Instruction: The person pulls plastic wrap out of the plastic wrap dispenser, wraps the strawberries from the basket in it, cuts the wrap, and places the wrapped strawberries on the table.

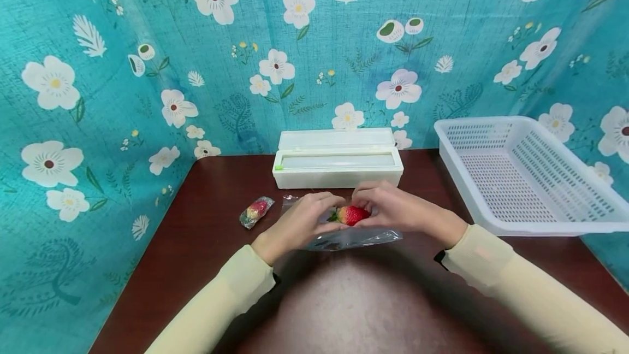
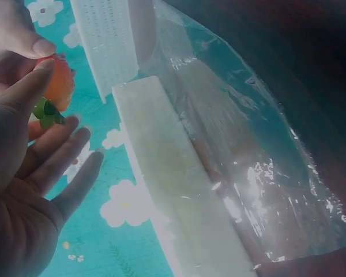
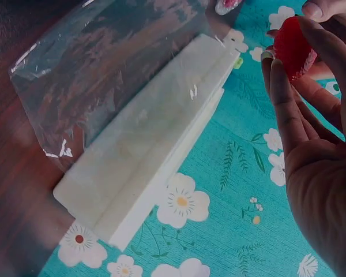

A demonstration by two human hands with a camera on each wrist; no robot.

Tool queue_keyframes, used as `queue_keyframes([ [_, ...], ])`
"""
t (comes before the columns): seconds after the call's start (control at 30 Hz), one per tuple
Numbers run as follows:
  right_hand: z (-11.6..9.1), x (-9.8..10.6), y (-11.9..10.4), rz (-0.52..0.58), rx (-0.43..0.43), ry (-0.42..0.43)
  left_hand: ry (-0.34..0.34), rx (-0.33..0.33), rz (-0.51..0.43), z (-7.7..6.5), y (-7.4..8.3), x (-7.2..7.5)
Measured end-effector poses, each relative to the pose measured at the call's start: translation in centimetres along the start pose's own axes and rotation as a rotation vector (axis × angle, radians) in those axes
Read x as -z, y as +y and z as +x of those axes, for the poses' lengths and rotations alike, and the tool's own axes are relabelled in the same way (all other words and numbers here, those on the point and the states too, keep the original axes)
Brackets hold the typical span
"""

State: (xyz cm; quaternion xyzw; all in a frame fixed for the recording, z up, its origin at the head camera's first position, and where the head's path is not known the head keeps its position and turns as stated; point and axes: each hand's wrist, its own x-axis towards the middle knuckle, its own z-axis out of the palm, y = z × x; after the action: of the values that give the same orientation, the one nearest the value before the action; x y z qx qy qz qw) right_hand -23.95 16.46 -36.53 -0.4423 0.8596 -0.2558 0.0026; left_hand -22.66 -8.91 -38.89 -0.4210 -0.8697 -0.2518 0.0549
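Note:
A red strawberry (image 1: pixel 355 216) with a green leafy top is held between both hands, above a sheet of clear plastic film (image 1: pixel 354 240) spread on the table. My left hand (image 1: pixel 307 214) pinches it near the leafy end, its other fingers spread in the left wrist view. On the berry's red side, my right hand (image 1: pixel 388 209) grips it between thumb and fingertips. To the left, a second strawberry (image 1: pixel 256 211) lies wrapped in clear film.
Behind the film stands a white cling-film dispenser box (image 1: pixel 339 179) with its lid raised and a small green piece at its left. A white slatted plastic basket (image 1: pixel 535 228) occupies the right side of the dark table (image 1: pixel 191 272). A flowered teal curtain (image 1: pixel 324 70) hangs behind.

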Motion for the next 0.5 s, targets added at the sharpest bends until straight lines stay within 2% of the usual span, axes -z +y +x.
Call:
queue_keyframes([
  [0.17,0.3,-0.4,0.1,0.022,0.002,0.002,-0.008,-0.019,-0.016,-0.3,-0.5,-0.1],
  [0.33,0.6,-0.3,0.7,0.035,0.047,0.019,0.0,-0.018,-0.01,-0.3,-1.1,0.3],
  [0.5,1.2,-0.7,2.0,-0.008,0.032,0.018,0.002,-0.018,0.003,0.3,-2.0,0.4],
])
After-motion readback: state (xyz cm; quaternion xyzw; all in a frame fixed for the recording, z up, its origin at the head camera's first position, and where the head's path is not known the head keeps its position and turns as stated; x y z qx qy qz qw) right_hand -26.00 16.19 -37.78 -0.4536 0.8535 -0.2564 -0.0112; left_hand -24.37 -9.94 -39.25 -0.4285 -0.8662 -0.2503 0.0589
